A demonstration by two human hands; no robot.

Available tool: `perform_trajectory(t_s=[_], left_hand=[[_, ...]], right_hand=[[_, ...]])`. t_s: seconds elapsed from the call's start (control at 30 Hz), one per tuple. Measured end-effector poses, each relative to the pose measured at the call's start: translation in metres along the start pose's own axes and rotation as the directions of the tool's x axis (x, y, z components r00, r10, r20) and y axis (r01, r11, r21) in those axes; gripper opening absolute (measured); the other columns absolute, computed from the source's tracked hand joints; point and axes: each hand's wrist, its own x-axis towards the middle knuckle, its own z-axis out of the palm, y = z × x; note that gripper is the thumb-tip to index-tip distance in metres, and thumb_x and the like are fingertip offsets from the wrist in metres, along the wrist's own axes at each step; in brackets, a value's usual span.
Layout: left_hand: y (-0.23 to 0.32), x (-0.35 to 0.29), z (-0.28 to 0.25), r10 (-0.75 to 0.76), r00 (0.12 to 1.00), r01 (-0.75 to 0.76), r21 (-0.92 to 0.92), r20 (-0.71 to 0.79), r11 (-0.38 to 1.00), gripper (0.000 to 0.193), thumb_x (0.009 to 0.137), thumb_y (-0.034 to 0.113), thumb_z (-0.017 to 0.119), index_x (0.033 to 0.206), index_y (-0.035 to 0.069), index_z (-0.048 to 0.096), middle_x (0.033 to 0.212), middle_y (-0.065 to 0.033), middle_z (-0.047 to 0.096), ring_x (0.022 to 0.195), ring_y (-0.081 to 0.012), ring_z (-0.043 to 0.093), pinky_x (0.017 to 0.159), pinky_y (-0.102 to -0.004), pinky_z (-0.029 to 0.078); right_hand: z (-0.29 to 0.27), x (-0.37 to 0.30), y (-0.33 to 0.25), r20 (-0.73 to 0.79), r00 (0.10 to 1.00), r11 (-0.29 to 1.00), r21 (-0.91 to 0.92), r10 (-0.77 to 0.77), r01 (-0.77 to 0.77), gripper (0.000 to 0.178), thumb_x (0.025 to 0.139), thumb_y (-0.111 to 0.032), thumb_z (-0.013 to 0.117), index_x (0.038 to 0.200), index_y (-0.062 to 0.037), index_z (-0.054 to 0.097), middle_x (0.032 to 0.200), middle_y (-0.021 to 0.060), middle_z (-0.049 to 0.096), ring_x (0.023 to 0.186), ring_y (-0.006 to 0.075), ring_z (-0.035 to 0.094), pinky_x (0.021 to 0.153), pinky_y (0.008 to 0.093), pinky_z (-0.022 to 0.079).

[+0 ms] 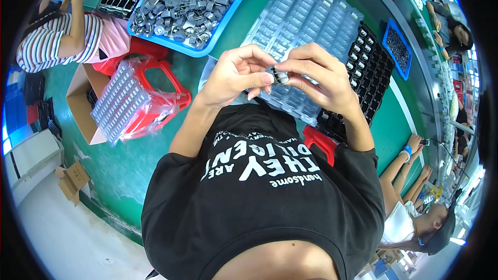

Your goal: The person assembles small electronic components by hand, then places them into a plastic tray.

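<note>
Cylindrical grey part (280, 76), small and hard-looking with a smooth, rounded wall and a darker end, sits just above the centre of the frame, held up between two bare hands. Thumb and fingers of the left hand (233, 75) pinch it from the left, the lower fingers loosely curled beneath; the right hand (324, 75) pinches it from the right, fingertips pressed close around its upper edge. Behind the hands, a clear plastic tray (290, 18), glossy and thin, is moulded into rows of small pockets, with pale pieces in some of those near the top of the frame. Right of it lies a black tray (381, 70) with a gridded, cup-like surface, shiny round parts filling cells along its left side. At upper centre-left, a blue bin (210, 46) with a smooth raised rim holds a jumbled heap of grey cylindrical parts (187, 0), some showing metallic faces. All three rest on a flat green tabletop (241, 13). Toward the left, crinkled transparent film (163, 106) hangs about a studded grey tray (122, 101) over a red plastic stool (176, 85), beside an open cardboard box (78, 98) with matte brown walls.
</note>
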Motion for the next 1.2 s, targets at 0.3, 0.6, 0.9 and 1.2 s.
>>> perform_trajectory(t_s=[0.3, 0.6, 0.9, 1.2], left_hand=[[-0.007, 0.0, -0.003, -0.004, 1.0, 0.004, 0.005, 0.006, 1.0, 0.023, 0.087, 0.001, 0.069, 0.107, -0.008, 0.06, 0.084, -0.0123, 0.066, 0.068, -0.0143, 0.065, 0.048, -0.0223, 0.051], [-0.004, -0.001, -0.001, -0.042, 0.999, 0.043, 0.058, -0.026, 0.997, 0.025, 0.087, 0.003, 0.07, 0.107, -0.009, 0.061, 0.08, -0.0112, 0.066, 0.065, -0.0131, 0.064, 0.049, -0.0232, 0.052], [-0.001, -0.006, 0.003, -0.009, 0.999, 0.017, 0.16, -0.053, 0.987, 0.025, 0.086, 0.002, 0.071, 0.107, -0.009, 0.061, 0.079, -0.011, 0.067, 0.065, -0.0129, 0.064, 0.054, -0.0231, 0.053], [-0.011, 0.004, 0.013, 0.236, 0.963, -0.195, 0.26, -0.134, 0.946, 0.029, 0.078, -0.009, 0.074, 0.103, -0.007, 0.06, 0.104, -0.0131, 0.061, 0.08, -0.0142, 0.065, 0.062, -0.025, 0.057]], right_hand=[[0.001, -0.006, 0.0, 0.025, 0.998, 0.998, 0.023, 0.065, -0.065, 0.031, 0.076, -0.004, 0.074, 0.107, -0.0027, 0.07, 0.096, 0.0096, 0.062, 0.082, 0.0224, 0.063, 0.068, 0.0312, 0.052], [-0.001, -0.005, -0.003, 0.066, 0.994, 0.996, -0.024, 0.082, -0.08, 0.033, 0.075, -0.003, 0.075, 0.108, -0.0024, 0.069, 0.096, 0.0102, 0.062, 0.081, 0.0231, 0.064, 0.067, 0.0315, 0.052], [0.006, -0.007, -0.002, 0.055, 0.992, 0.993, 0.031, 0.113, -0.115, 0.033, 0.077, -0.005, 0.074, 0.109, -0.0023, 0.069, 0.097, 0.0098, 0.062, 0.082, 0.0218, 0.063, 0.069, 0.0305, 0.051], [0.018, -0.016, -0.004, -0.12, 0.953, 0.952, 0.169, 0.279, -0.257, 0.024, 0.08, -0.006, 0.074, 0.103, 0.0015, 0.068, 0.1, 0.0132, 0.065, 0.084, 0.0219, 0.065, 0.071, 0.0287, 0.053]])
